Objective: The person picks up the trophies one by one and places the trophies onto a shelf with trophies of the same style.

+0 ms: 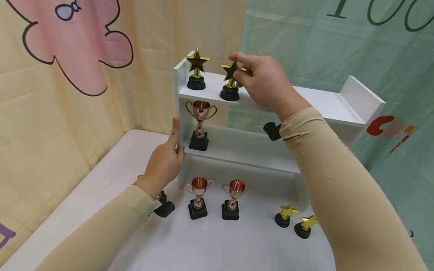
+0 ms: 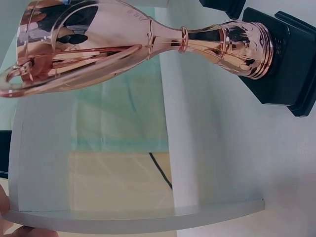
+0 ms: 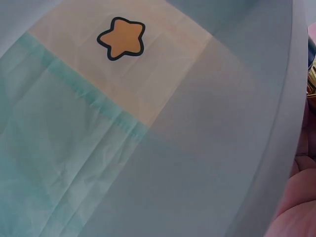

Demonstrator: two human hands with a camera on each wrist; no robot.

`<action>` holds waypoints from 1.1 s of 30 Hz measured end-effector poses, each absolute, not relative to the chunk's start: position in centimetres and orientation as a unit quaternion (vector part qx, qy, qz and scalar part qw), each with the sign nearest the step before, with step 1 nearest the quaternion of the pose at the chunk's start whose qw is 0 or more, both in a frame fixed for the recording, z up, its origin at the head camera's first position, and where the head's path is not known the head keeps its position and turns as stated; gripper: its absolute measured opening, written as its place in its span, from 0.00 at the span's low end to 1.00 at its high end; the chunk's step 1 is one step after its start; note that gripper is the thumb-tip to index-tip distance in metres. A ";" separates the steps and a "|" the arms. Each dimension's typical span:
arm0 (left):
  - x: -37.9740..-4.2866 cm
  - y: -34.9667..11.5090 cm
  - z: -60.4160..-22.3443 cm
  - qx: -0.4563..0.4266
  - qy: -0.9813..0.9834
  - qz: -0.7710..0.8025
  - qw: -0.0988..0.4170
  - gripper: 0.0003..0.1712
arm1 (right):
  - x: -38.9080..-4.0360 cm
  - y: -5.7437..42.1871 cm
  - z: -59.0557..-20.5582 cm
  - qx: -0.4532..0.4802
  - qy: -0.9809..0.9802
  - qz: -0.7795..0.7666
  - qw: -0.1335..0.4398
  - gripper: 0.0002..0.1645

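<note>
My right hand (image 1: 264,81) pinches a gold star trophy (image 1: 231,71) by its star, the black base right at the top shelf's front edge. Left of it on that shelf stands another star trophy (image 1: 197,63). At the shelf unit's left side panel (image 2: 133,226), my left hand (image 1: 164,158) grips the edge, one finger pointing up. Close beside that hand, a rose-gold cup trophy (image 1: 200,127) stands on the middle shelf. The right wrist view shows just a sliver of gold trophy (image 3: 312,74) and some fingers (image 3: 301,207).
Two cup trophies (image 1: 198,197) stand on the white table (image 1: 223,260) before the unit. Another, its black base (image 1: 165,208) visible, is partly hidden by the left wrist. Two small gold star trophies (image 1: 285,215) are at right. Printed curtains (image 1: 152,36) hang behind.
</note>
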State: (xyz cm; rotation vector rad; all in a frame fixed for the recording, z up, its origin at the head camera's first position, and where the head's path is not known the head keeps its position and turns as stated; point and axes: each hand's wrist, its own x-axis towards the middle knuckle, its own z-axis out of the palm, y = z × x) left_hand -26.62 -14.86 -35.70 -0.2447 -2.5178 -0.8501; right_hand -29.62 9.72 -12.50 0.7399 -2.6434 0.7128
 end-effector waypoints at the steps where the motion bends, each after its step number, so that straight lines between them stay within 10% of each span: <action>1: -26.6 -14.8 -35.7 -0.089 -0.917 -0.311 0.234 0.56 | -29.6 9.7 -12.5 0.257 -0.922 0.247 0.152 0.27; 33: -26.5 -14.8 -35.8 -0.087 -0.917 -0.310 0.236 0.55 | -29.4 9.6 -12.2 0.244 -0.926 0.260 0.121 0.31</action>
